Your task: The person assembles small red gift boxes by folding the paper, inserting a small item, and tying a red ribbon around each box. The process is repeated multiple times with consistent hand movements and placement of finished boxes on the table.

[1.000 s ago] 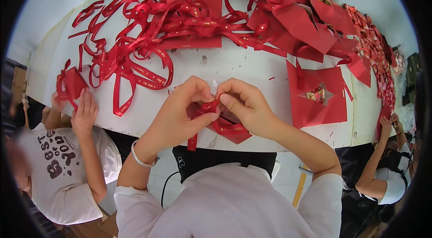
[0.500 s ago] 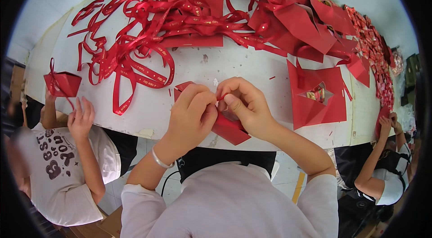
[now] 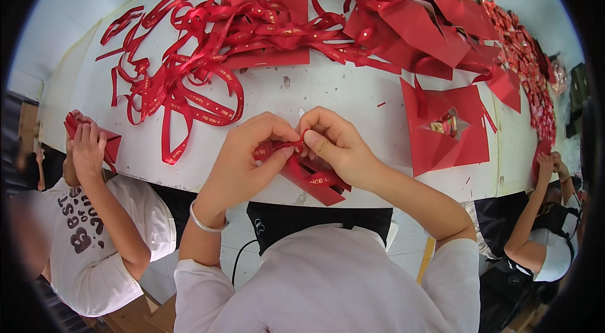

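Near the table's front edge, a folded red gift box (image 3: 322,193) lies between my hands. A red ribbon (image 3: 318,178) with gold print runs over it and gathers into a loop or knot above it. My left hand (image 3: 251,155) pinches the ribbon between thumb and forefinger, a loop of it showing beside the fingers. My right hand (image 3: 340,151) is closed on the ribbon at the same spot, its thumb against the forefinger. The hands nearly touch and hide part of the box and the knot.
A tangle of red ribbons (image 3: 208,74) covers the far left. Red card sheets (image 3: 416,30) are heaped at the back right, with wrapped sweets (image 3: 526,62) beyond. An unfolded box (image 3: 460,144) holding sweets lies to my right. People sit at both sides; the left one handles a red box (image 3: 112,144).
My left hand has turned and opened out a little, and more printed ribbon now shows between my hands and over the box. The person on the left has lowered their red box, both hands on it.
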The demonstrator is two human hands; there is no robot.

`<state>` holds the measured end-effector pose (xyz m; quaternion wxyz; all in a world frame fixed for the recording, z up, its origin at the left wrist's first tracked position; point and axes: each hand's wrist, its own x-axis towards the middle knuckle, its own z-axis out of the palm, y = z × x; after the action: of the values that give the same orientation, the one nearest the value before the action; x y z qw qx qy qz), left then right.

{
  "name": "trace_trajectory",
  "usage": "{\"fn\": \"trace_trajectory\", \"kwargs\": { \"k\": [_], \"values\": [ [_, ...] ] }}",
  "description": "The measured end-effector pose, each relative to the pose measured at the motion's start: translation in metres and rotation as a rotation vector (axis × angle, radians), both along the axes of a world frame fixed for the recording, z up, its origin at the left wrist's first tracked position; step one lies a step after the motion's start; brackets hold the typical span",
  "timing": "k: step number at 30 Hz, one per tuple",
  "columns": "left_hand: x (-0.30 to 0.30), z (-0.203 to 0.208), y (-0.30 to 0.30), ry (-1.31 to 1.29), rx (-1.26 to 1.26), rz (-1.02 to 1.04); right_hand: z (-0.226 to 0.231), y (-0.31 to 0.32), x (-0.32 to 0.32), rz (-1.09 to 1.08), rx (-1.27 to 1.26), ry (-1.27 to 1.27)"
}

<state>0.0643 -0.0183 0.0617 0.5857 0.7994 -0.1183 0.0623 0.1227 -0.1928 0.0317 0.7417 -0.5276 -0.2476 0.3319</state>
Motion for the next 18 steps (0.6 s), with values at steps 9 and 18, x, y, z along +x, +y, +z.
{"fn": "trace_trajectory", "kwargs": {
  "k": [9,18],
  "values": [
    [-0.005,-0.029,-0.013,-0.464,0.236,0.260,0.004,-0.014,-0.006,0.004,-0.070,-0.227],
    [-0.003,-0.045,-0.002,-0.560,0.127,0.127,0.014,-0.005,0.017,0.239,-0.120,0.218]
  ]
}}
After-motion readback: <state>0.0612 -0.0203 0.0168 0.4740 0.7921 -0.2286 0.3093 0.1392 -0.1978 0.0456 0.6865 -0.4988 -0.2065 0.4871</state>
